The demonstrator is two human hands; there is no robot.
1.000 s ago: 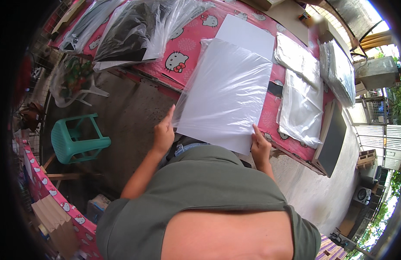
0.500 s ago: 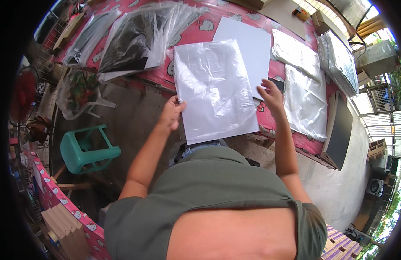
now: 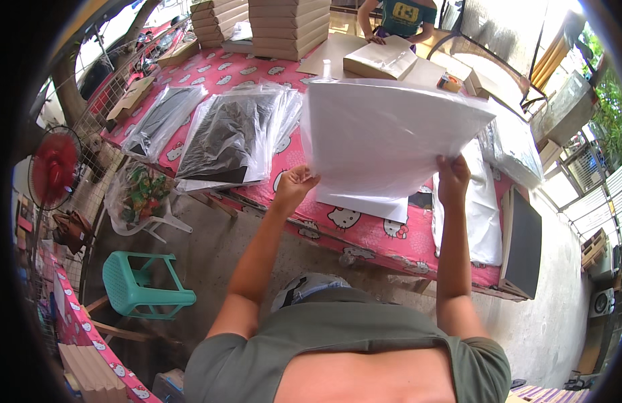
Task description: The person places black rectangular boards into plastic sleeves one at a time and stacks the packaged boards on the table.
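Both my hands hold up a clear plastic bag with a large white sheet (image 3: 391, 121) in it, raised off the table and tilted. My left hand (image 3: 296, 187) pinches its lower left corner. At the lower right edge, my right hand (image 3: 453, 178) is closed on the plastic. Beneath it, another white sheet (image 3: 371, 207) lies on the pink table (image 3: 311, 215), mostly hidden. Clear plastic bags (image 3: 475, 228) lie flat beside my right wrist. To the left of the held bag rests a pile of bagged black sheets (image 3: 227, 134).
Stacks of brown cardboard boxes (image 3: 287, 27) stand at the back. Across the table, a person (image 3: 398, 17) touches a flat box (image 3: 381, 57). A tape dispenser (image 3: 449, 82) lies at the far right. A green stool (image 3: 146, 282) and a red fan (image 3: 55, 168) stand left.
The bagged sheet has risen away from me and tilted up. My right hand, apart from it before, now grips its edge. The view has tipped up, showing the boxes and the other person.
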